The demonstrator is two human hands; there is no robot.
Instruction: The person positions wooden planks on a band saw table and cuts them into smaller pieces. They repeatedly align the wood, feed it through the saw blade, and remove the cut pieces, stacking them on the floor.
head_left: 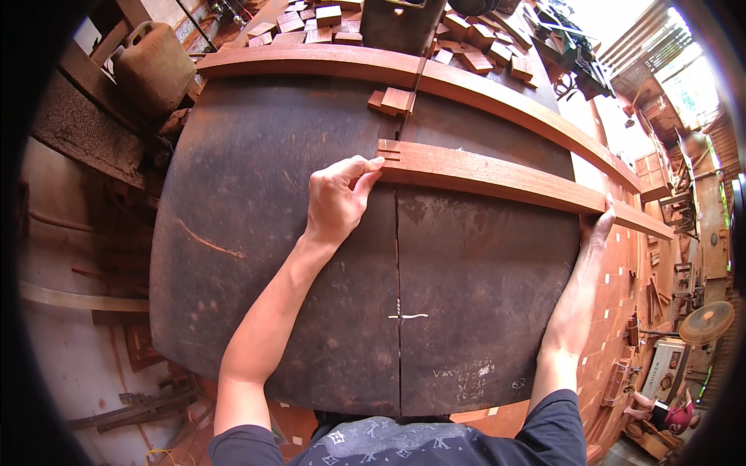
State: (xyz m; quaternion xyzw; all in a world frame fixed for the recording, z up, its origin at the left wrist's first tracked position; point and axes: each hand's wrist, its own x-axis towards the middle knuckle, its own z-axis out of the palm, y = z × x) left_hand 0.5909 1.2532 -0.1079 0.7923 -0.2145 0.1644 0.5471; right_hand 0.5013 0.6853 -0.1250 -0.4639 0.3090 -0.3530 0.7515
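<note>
A long reddish wooden bar [482,172] lies crosswise over the dark metal saw table [272,147], its right part reaching past the table's edge. Narrow slots are cut into its left end. My left hand [338,196] pinches that end between thumb and fingers, close to the slots. Farther along, my right hand [598,223] grips the bar near the table's right edge, its fingers partly hidden by the wood. Just beyond the slotted end, small wood blocks [395,101] rest by a thin upright saw blade [420,76].
A long wooden rail [513,95] spans the table's far side. Behind it lie many cut blocks [299,25] around a dark machine housing [396,27]. A plastic jerrycan [155,68] stands at far left. Another person [674,418] and a fan [707,322] are at right.
</note>
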